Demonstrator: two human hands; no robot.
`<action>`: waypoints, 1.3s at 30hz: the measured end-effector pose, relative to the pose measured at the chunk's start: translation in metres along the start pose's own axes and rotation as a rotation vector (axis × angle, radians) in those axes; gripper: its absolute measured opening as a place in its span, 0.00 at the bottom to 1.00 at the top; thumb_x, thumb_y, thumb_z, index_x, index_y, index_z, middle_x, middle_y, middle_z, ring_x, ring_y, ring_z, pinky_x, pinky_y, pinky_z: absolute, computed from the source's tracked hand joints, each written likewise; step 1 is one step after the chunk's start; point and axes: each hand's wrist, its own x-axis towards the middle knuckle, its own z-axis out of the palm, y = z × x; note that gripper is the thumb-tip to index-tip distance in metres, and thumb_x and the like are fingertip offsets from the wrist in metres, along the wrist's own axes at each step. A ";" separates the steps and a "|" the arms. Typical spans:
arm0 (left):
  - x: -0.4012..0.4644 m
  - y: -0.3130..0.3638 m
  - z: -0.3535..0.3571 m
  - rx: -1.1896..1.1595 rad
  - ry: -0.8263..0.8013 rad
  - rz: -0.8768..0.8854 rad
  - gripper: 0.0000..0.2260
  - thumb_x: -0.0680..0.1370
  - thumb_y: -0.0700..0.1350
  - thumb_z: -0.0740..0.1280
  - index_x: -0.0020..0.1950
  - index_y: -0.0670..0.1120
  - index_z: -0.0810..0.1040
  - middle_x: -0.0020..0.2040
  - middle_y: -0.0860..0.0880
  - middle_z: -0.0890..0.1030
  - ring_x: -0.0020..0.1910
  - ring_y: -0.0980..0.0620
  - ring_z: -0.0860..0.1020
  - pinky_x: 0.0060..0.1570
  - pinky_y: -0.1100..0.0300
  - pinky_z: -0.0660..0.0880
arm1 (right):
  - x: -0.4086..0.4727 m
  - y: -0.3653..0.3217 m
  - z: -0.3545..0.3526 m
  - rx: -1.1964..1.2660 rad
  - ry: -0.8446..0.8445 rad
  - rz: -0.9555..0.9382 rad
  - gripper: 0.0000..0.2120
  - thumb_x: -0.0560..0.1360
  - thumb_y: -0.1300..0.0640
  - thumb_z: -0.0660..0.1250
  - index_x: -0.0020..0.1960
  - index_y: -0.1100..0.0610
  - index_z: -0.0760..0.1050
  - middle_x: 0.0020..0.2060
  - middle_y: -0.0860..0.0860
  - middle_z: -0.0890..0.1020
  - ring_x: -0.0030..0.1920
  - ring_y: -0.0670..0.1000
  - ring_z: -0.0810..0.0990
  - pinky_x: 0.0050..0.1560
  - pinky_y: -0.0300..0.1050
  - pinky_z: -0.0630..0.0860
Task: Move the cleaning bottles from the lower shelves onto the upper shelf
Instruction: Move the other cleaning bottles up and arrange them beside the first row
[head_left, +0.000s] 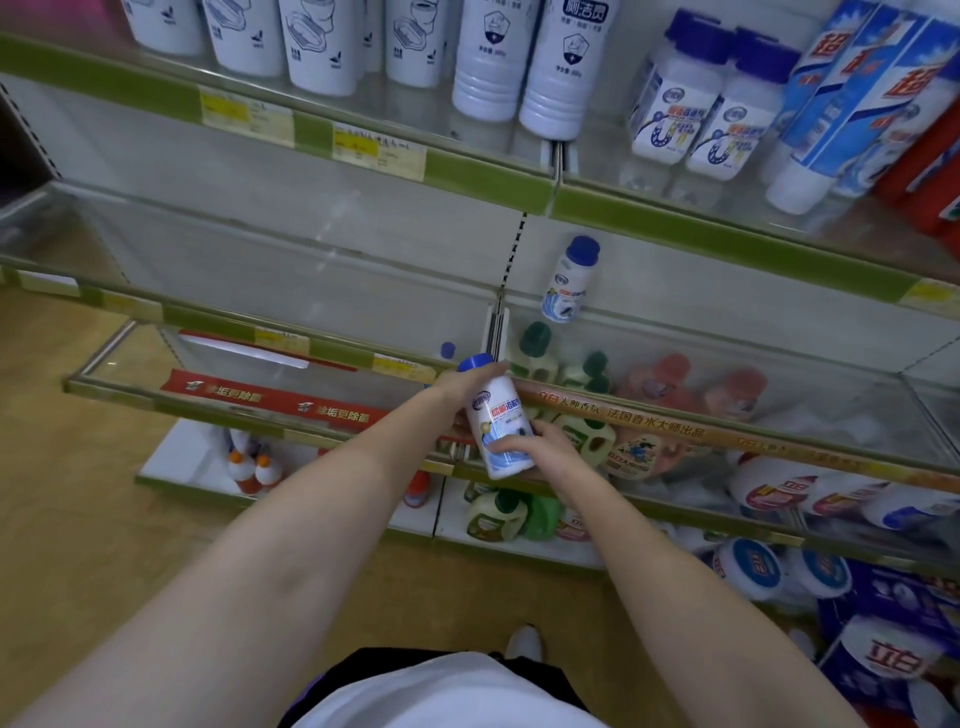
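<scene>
I've got one white bottle with a blue cap up off the lower shelves, held between both hands out in front of the glass-fronted lower shelf. My left hand wraps its upper part near the cap, fingers curled round it; my right hand cups the bottom end, fingers clamped on the label. The bottle tilts, cap up and to the left. This reads to me as the carry step, lifted clear but not yet placed. Next comes a raise to the upper shelf, where two matching blue-capped bottles already stand (there looks to be free room just beside them). One more matching bottle stands alone on the middle shelf, still to be fetched, I'd judge.
</scene>
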 end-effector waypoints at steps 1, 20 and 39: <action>0.000 0.001 0.000 0.003 0.001 0.017 0.33 0.67 0.66 0.76 0.61 0.43 0.78 0.41 0.45 0.86 0.39 0.47 0.84 0.39 0.56 0.77 | -0.001 0.000 -0.001 0.037 -0.017 0.008 0.28 0.65 0.56 0.81 0.63 0.57 0.77 0.50 0.52 0.86 0.49 0.53 0.86 0.57 0.52 0.82; -0.085 0.150 0.130 0.395 -0.385 0.722 0.23 0.65 0.44 0.83 0.58 0.44 0.82 0.49 0.51 0.86 0.49 0.54 0.84 0.46 0.63 0.80 | -0.055 -0.059 -0.116 0.367 0.485 -0.348 0.38 0.53 0.71 0.77 0.59 0.59 0.68 0.51 0.58 0.81 0.51 0.58 0.82 0.46 0.52 0.81; -0.154 0.334 0.289 0.632 -0.035 1.631 0.17 0.76 0.47 0.75 0.61 0.42 0.80 0.55 0.50 0.72 0.54 0.51 0.73 0.56 0.62 0.70 | -0.106 -0.191 -0.301 0.637 0.762 -0.685 0.28 0.59 0.74 0.72 0.57 0.63 0.71 0.44 0.53 0.80 0.42 0.52 0.79 0.37 0.42 0.74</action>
